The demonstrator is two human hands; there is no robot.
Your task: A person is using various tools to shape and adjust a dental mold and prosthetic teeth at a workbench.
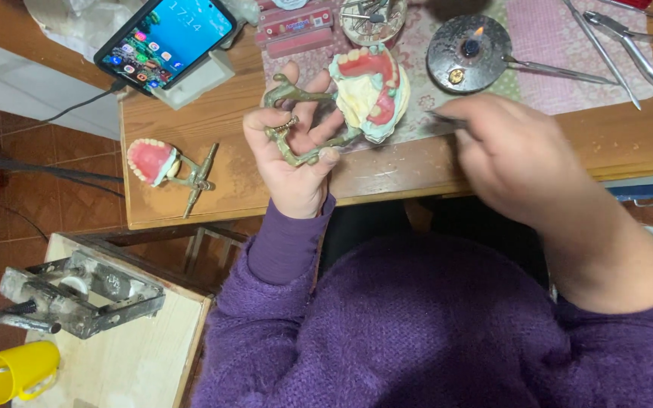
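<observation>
My hands work on the teeth model.

Left of the flame [477, 32], my left hand [295, 155] curls shut on the metal frame [294, 121] holding the teeth model [372, 91]. Below the flame, my blurry right hand [519, 159] pinches a thin tool [447, 119].

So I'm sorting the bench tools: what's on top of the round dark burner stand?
On the round burner stand sit a small lit flame and a brass-coloured bit. A metal instrument lies with its tip towards it; whether they touch is unclear. Underneath is covered.

lit phone [166, 36], small burner [468, 51], pliers [632, 47], yellow cup [17, 372]
</observation>
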